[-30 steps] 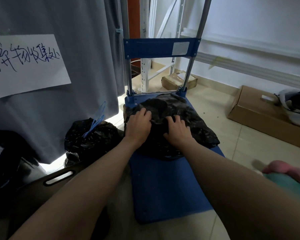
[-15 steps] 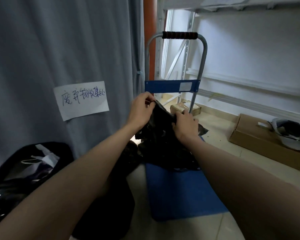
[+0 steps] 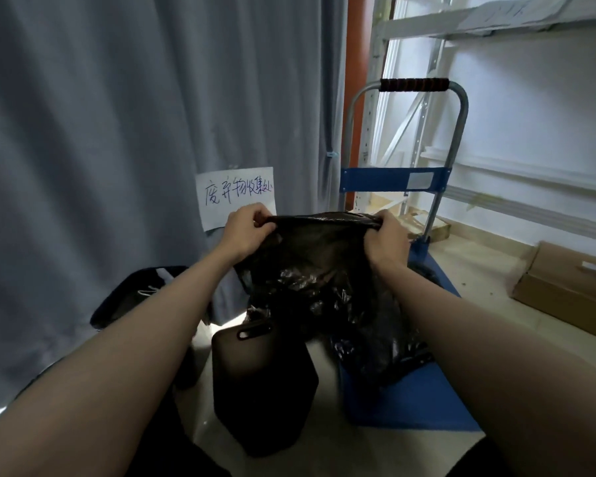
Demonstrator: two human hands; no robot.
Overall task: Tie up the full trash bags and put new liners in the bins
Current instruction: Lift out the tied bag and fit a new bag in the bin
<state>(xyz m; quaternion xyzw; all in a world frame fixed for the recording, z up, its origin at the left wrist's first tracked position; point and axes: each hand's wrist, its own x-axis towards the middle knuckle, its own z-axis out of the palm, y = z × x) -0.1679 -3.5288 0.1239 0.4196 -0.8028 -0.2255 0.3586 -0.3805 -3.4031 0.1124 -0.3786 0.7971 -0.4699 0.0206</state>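
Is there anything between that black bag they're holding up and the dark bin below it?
Nothing visible. Left hand and right hand grip the black bag by its top edge, stretched between them. It hangs over the blue cart; the dark bin stands beside, lower left.

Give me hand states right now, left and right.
Left hand: closed, gripping the top edge of the black trash bag.
Right hand: closed, gripping the same bag's top edge at the other end.
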